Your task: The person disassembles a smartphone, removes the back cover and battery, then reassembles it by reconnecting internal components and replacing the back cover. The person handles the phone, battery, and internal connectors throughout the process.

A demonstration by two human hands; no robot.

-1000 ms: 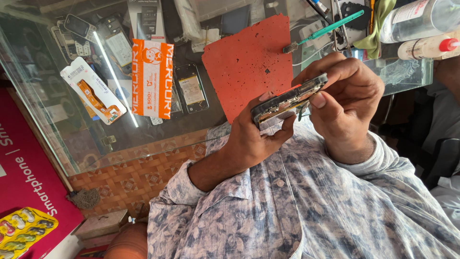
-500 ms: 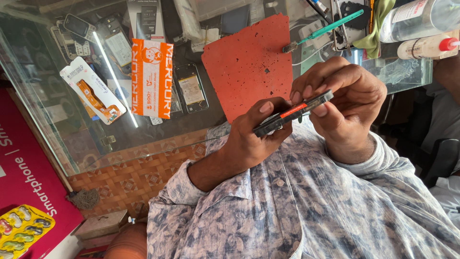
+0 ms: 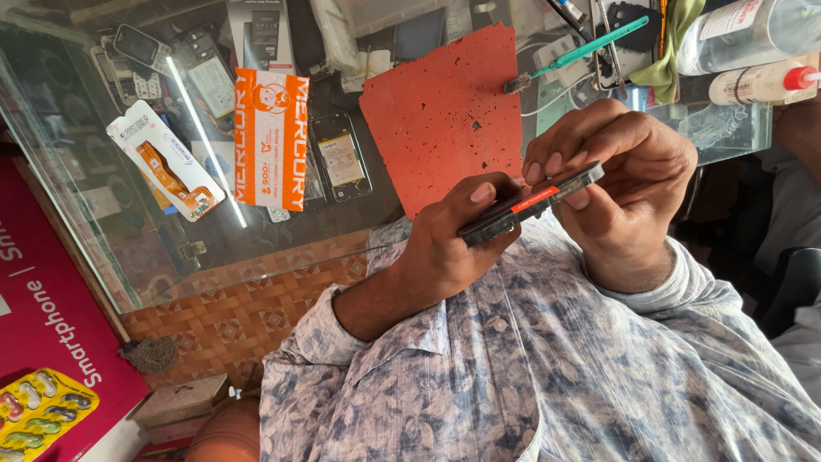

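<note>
Above the lap, near the glass bench (image 3: 171, 248): slim black phone with an orange-red strip (image 3: 530, 204), edge-on, gripped between both hands. Left hand (image 3: 453, 248) wrapped beneath; right hand (image 3: 624, 188) pinching its upper end. Behind, flat red-orange mat (image 3: 445, 120).

Brightness: I read the scene as bright, even daylight, colours full.
Glare: a long white streak of reflected tube light (image 3: 203, 137) runs across the glass surface (image 3: 111, 231), and I see paler sheen around it.
Shadows: soft, with a dark pocket at the right edge.
Focus: sharp from my view on the shirt (image 3: 547, 376) and both hands.
Distortion: I notice the surface edge bowing toward the left, typical wide-lens stretch.
</note>
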